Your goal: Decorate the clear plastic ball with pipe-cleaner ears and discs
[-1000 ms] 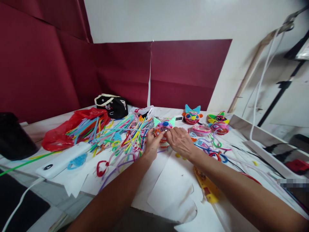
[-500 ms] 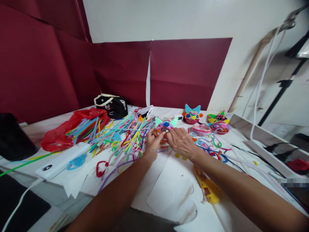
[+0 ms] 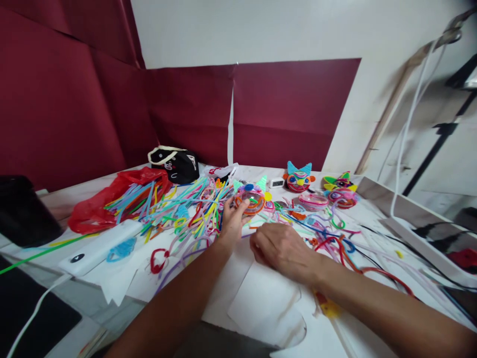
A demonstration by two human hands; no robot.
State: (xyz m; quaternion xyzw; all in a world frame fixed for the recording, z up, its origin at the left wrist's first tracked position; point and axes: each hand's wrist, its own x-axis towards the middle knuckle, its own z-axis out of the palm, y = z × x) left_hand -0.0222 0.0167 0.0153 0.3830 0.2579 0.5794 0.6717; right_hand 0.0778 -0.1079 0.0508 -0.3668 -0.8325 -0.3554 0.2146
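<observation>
My left hand [image 3: 233,219] is closed on the rim of a round pipe-cleaner animal face [image 3: 253,203], holding it upright. The face has pale green pointed ears, a blue knob at the top and an orange ring along its lower edge. Apart from it, lower and to the right, my right hand [image 3: 281,246] hovers over white paper [image 3: 261,298] with its fingers curled under. Whatever those fingers may hold is hidden. Under my right forearm a yellow tool [image 3: 330,308], partly covered, lies on the paper.
Loose pipe cleaners [image 3: 197,204] spread to the left, beside a red plastic bag [image 3: 97,209] and a white power bank [image 3: 100,246]. A finished blue-eared face [image 3: 299,178] stands at the back near a small white clock [image 3: 276,183]. Cables and a power strip [image 3: 421,243] lie right.
My right hand has let go of the animal face and drawn down towards me. The left hand keeps its hold, and the face now shows more fully.
</observation>
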